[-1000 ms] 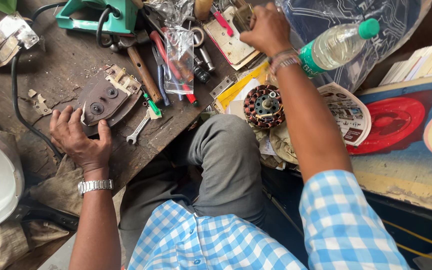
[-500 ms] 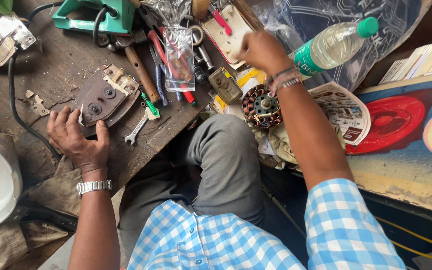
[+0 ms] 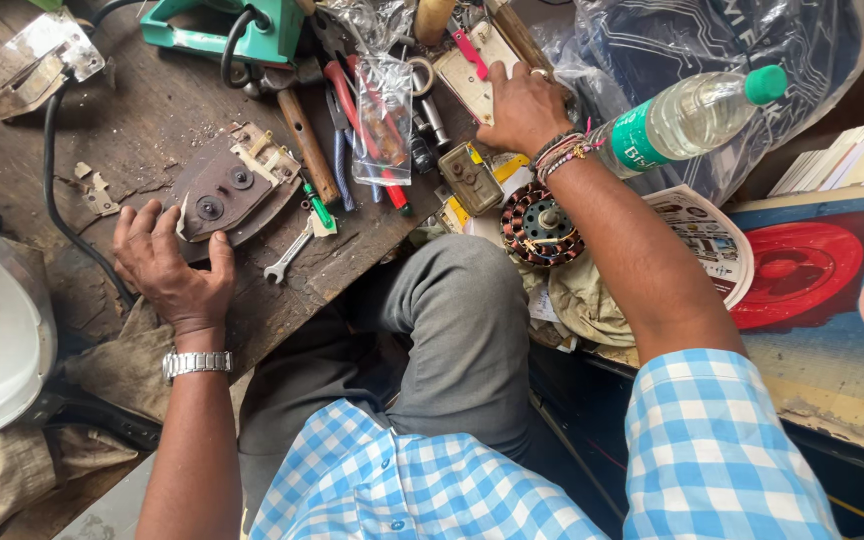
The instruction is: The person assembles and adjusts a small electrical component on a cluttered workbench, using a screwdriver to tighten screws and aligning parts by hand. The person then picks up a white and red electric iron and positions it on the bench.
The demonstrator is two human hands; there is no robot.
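The left hand (image 3: pixel 174 268) lies flat on the wooden workbench (image 3: pixel 152 120), fingers spread and loosely open, gripping nothing — its fingertips touch the near edge of the iron soleplate (image 3: pixel 227 190). That plate is a dark pointed slab w/ two round fittings and a pale terminal block on its far end. Its long axis runs diagonally: broad end toward the hand at lower left, the other end pointing up-right toward the hammer handle (image 3: pixel 310 148). So the plate sits just ahead of the left hand, away from the body, and the left is clearly the nearer hand to it.

The right hand (image 3: pixel 524 108) is well apart, on the far right of the bench, palm down over a small cream flat board (image 3: pixel 472 75) w/ a red-handled tool lying on it. Fingers are curled downward, pressing or resting; can't tell if they actually pinch anything. A beaded band sits at that wrist, a metal watch (image 3: pixel 195 364) on the left one.

Between the two hands: a small spanner (image 3: pixel 286 256) just right of the plate, a green-tipped screwdriver (image 3: pixel 318 208), a clear plastic bag of tools (image 3: pixel 384 115), and a copper-wound motor core (image 3: pixel 539 224) beside the right forearm. A plastic water bottle (image 3: pixel 687 118) lies near the right wrist.
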